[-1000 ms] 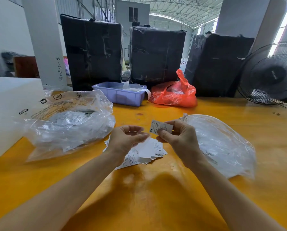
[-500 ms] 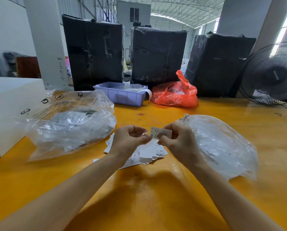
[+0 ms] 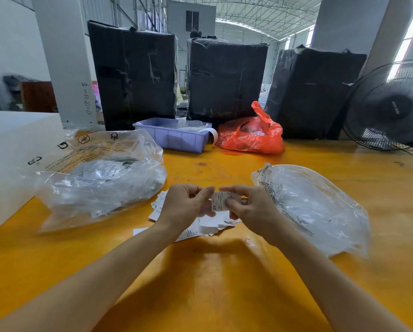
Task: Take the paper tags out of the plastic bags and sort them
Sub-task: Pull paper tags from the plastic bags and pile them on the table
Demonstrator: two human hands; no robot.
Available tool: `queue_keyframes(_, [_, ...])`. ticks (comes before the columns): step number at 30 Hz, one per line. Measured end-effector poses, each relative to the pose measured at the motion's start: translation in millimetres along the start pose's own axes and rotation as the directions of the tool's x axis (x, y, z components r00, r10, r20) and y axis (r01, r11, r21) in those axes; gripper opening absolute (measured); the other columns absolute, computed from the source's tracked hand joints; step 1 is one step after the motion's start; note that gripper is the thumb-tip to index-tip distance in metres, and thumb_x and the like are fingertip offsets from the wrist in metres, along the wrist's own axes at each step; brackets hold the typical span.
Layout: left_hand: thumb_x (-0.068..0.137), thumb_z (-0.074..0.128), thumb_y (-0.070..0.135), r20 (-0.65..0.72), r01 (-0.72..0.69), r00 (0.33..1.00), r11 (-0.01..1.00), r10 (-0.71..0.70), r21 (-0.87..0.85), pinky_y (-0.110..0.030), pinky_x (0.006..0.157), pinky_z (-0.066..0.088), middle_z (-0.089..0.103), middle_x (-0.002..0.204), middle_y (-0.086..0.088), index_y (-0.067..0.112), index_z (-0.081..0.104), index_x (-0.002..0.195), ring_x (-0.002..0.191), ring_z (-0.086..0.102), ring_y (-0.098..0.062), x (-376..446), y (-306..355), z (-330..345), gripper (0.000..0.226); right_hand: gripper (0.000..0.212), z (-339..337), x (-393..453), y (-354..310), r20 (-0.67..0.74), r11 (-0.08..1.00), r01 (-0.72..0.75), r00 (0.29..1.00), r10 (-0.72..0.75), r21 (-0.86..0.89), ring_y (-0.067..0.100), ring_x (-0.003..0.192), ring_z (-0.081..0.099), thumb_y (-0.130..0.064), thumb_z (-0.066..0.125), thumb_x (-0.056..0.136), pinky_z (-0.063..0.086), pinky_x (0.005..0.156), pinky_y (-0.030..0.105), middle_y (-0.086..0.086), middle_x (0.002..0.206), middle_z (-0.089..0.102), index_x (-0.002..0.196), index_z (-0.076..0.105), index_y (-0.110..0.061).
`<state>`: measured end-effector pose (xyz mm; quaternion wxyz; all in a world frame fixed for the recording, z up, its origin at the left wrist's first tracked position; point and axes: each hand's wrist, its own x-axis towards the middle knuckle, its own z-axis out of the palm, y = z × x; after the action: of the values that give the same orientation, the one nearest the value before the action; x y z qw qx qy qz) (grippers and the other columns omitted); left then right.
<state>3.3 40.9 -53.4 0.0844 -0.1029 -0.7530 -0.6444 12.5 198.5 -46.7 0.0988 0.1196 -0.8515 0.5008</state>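
Both hands, left hand & right hand, pinch one paper tag marked XS, held above the loose tag pile on the worktop. Step looks like reading size; next prob. needs placing it w/ matching tags.

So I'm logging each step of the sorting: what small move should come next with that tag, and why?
Probably lay the tag on the loose pile of tags just below. Both the left hand and the right hand pinch it above the pile, already free of the clear bags, with "XS" readable, so placing it seems the natural next step.
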Motion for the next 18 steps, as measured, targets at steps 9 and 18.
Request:
queue_keyframes(9, [0.086,0.065,0.027,0.01,0.036,0.999,0.999,-0.036,0.013,-0.022,0.054,0.053,0.072,0.07,-0.005,0.008,0.073,0.075,0.059,0.068,-0.014,0,-1,0,0.024,0.017,-1,0,-1,-0.078,0.99,0.011,0.997,0.0,0.137,0.012,0.057,0.066,-0.007,0.066,0.086,0.058,0.061,0.029,0.01,0.075,0.069,0.101,0.062,-0.002])
queue_keyframes(18, [0.083,0.068,0.024,-0.035,0.238,0.963,0.906,-0.266,-0.349,-0.025,0.055,0.055,0.069,0.075,-0.009,0.004,0.072,0.083,0.063,0.067,-0.016,-2,2,4,0.02,0.027,12,-4,-7,0.216,0.988,0.084,0.975,-0.054,-0.133,0.003,0.089,0.043,-0.032,0.044,0.098,0.04,0.075,0.012,0.001,0.101,0.042,0.11,0.066,-0.02])
